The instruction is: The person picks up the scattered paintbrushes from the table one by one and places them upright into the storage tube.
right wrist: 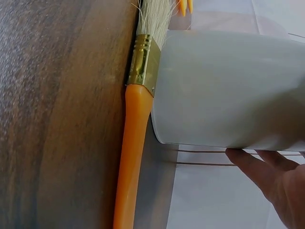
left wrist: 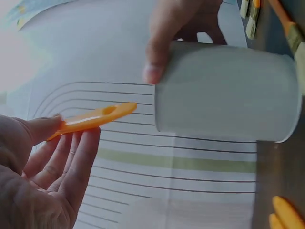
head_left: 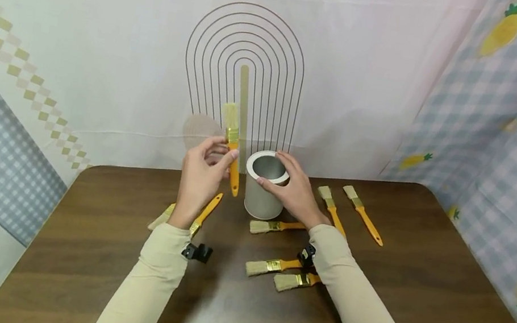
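My left hand [head_left: 202,172] pinches a paintbrush [head_left: 233,174] by its orange handle, between thumb and fingers. The brush stands nearly upright in the air with its pale bristles on top, left of a grey metal can [head_left: 263,200]. In the left wrist view the handle's holed end [left wrist: 112,112] points toward the can's rim side. My right hand [head_left: 299,195] holds the can at its white rim, thumb on the near side and fingers on the far side. The can stands upright on the table, and its bare grey inner wall shows.
Several paintbrushes lie on the wooden table [head_left: 92,248]. One brush [head_left: 273,227] lies right in front of the can, two more brushes [head_left: 266,267] nearer, two right of it [head_left: 365,218]. Others [head_left: 207,211] are partly hidden by my left wrist. A patterned cloth [head_left: 138,77] hangs behind.
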Demonstrator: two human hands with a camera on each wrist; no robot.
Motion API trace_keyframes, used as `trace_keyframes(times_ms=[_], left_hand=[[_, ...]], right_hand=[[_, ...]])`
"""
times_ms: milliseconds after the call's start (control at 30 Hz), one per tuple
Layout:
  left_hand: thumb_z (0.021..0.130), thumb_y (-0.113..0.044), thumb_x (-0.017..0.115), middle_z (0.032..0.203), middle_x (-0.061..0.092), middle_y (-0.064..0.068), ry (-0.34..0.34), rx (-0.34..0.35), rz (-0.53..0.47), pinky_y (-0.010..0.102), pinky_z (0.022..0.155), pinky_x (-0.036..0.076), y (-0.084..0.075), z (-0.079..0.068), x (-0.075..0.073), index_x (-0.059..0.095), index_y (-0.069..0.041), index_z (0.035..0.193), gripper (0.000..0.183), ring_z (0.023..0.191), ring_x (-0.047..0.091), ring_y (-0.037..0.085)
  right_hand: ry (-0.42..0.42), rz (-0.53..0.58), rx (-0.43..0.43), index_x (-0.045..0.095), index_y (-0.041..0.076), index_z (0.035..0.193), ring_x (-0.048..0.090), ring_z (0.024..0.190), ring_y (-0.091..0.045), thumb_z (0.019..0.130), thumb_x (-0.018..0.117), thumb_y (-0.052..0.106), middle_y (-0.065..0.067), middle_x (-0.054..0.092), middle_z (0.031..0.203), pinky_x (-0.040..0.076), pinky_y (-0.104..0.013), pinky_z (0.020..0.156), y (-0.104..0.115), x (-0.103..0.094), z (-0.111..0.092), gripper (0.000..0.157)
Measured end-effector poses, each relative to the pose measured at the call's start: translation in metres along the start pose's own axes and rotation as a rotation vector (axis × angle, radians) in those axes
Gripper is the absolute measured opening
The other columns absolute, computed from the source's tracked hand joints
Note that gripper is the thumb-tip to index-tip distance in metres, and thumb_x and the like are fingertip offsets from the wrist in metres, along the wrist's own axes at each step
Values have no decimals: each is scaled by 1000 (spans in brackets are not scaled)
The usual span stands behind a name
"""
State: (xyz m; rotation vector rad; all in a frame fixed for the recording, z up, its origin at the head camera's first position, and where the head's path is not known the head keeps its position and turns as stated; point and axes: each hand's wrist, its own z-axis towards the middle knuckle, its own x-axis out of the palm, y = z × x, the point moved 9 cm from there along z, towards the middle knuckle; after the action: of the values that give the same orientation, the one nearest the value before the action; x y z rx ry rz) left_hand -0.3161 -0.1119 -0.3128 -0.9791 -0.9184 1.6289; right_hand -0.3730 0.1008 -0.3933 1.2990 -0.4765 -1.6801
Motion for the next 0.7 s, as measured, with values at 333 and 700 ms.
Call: trace_keyframes(times_ms=[333,700], left_hand=[[102,-13,71,111,71,15,-21,108,36,45,70,64,-25,32,17,66,3,125,28,88,75,27],[101,-8,71,119,68,17,66,92,77,39,72,64,-16,56,40,60,3,134,36,96,75,30]], right_hand=[[18,30,10,44,12,161,49,141,-31,90,83,46,-4,37,168,50,-54,105,0,2,1,87],[26,38,6,43,12,162,51,138,-32,91,82,45,-6,35,168,52,-54,102,-1,1,0,87]])
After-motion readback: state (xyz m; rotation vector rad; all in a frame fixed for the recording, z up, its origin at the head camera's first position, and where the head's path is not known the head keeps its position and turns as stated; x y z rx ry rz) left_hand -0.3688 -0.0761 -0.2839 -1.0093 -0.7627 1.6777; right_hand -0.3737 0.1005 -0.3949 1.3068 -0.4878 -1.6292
